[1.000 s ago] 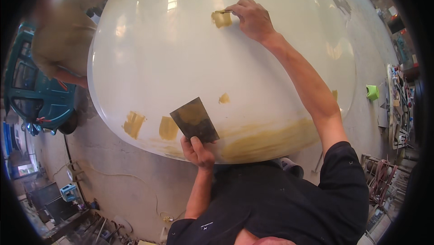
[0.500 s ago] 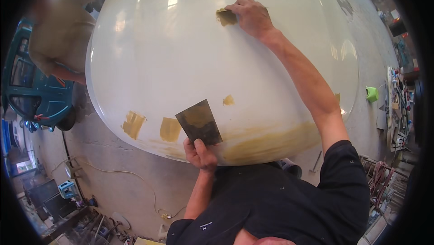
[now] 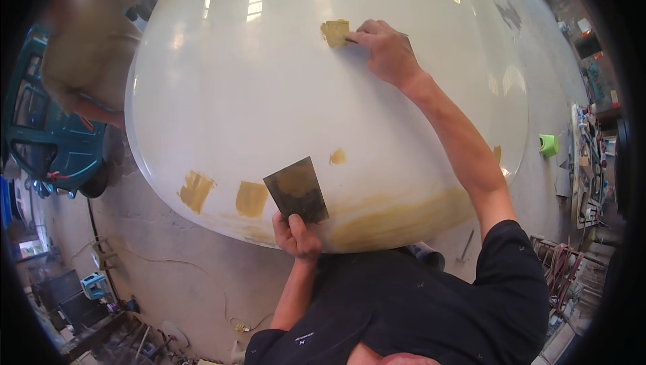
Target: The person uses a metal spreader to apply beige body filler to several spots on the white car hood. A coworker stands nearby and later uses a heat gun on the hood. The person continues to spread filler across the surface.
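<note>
A large, glossy, white curved panel (image 3: 215,96) spreads in front of me. My left hand (image 3: 296,238) pinches the lower edge of a dark rectangular plate (image 3: 297,193), tilted over the near part of the panel and smeared with tan putty. Out over the far middle of the panel, my right hand (image 3: 391,54) is closed around a thin dark putty spreader (image 3: 349,40), mostly hidden by the fingers. Its tip is at the right side of a squarish putty patch (image 3: 335,32). Nearer me are more putty patches (image 3: 252,199) and a broad, streaky putty band (image 3: 397,222) along the near edge.
At far left another person (image 3: 87,62) stands with one hand on the panel's edge. Behind them is a teal vehicle body (image 3: 54,146). A cable (image 3: 175,264) crosses the floor. A green container (image 3: 548,145) and a cluttered rack (image 3: 585,163) stand right; tools lie lower left.
My right hand has moved right and toward me, and the spreader has come off the far patch's face, exposing smooth tan putty. My left hand still holds the plate in nearly the same place.
</note>
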The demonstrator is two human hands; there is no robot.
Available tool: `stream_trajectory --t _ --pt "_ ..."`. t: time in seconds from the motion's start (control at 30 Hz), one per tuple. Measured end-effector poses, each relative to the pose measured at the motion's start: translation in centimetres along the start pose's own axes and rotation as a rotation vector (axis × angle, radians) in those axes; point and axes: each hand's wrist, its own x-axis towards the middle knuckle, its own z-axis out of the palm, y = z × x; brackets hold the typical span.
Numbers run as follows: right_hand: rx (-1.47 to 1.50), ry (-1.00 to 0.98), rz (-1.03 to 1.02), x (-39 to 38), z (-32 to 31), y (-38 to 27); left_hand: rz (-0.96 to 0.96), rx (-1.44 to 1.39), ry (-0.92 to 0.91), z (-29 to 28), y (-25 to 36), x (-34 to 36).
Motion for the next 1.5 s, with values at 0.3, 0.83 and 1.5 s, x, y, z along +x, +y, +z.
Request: stream_trajectory --t 0.3,0.83,1.5 --pt "-0.071 -0.047 0.104 4.4 2.0 0.9 0.002 0.062 -0.026 -0.5 -0.3 -0.2" --pt "-0.004 0.067 0.019 3.0 0.2 1.6 0.018 0.073 -0.021 -1.0 -0.8 -0.6" --pt "0.022 0.05 0.027 2.0 0.5 1.7 -0.004 0.062 -0.006 -1.0 -0.8 -0.6"
